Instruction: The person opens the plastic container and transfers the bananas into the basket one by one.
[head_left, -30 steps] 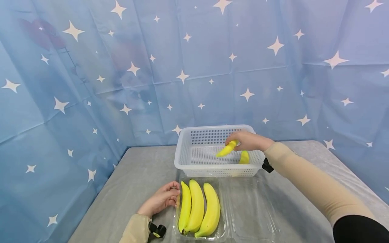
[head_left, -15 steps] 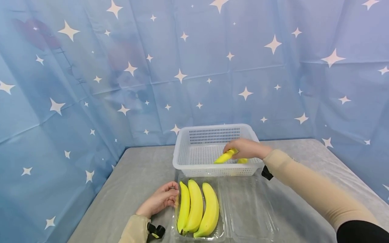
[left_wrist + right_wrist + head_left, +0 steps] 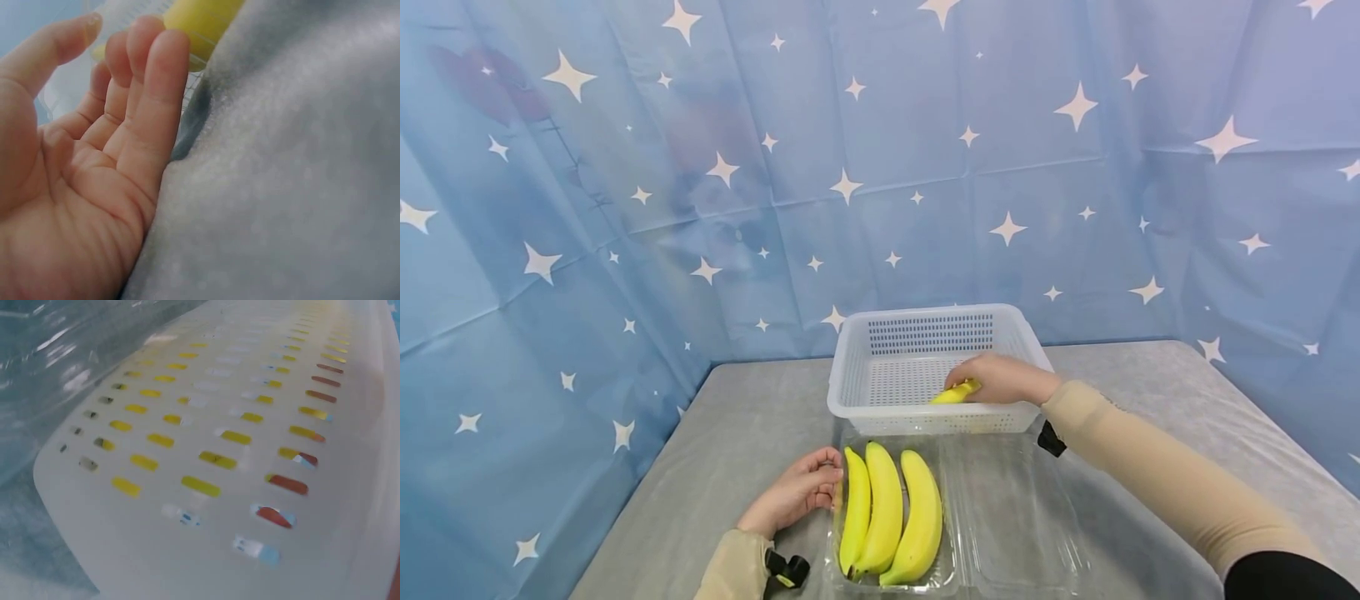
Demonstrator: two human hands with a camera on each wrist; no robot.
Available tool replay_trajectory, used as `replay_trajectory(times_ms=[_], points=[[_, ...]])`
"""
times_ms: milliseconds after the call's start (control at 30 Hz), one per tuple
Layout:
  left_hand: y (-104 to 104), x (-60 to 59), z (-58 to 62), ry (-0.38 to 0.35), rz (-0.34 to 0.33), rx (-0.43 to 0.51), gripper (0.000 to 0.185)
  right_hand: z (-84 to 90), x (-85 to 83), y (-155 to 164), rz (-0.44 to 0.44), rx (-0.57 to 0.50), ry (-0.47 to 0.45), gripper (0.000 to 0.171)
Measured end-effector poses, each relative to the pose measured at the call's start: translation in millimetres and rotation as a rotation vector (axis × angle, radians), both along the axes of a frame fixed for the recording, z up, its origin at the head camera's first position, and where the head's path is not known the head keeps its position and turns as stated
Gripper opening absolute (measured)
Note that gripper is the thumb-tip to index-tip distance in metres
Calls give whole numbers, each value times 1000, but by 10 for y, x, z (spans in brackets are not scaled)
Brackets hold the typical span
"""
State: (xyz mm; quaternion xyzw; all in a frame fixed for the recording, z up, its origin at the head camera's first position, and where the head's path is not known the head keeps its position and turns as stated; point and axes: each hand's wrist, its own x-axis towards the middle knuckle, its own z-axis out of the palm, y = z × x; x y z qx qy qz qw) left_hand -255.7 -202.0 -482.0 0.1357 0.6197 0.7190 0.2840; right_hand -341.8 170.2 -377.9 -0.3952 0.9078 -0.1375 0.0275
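Right hand lowers a banana into the white basket; left hand rests by the clear tray.

The right hand (image 3: 1000,379) curls its fingers round a small yellow banana (image 3: 956,393), low inside the white perforated plastic basket (image 3: 925,321) at the back of the grey table (image 3: 737,433). The left hand (image 3: 797,492) lies on the table with fingers (image 3: 147,81) relaxed and holding nothing, touching the edge of the clear plastic clamshell tray (image 3: 1015,517), where three long yellow bananas (image 3: 887,521) lie side by side in the left half.
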Motion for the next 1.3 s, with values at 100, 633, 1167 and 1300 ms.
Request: replay_trajectory(times_ms=[100,633,1167,1300], points=[[1,2,0,-2,0,4,11,-13,-3,-9,-9,-10,-28,28],[2,-13,3,1,2,1,11,-100,-70,-56,-33,-44,-117,28],[-4,-10,-27,12,-4,15,9,-188,-149,-86,-15,-69,-167,27],[-6,-14,-35,12,-6,17,9,-188,-155,-95,-20,-67,-172,26]])
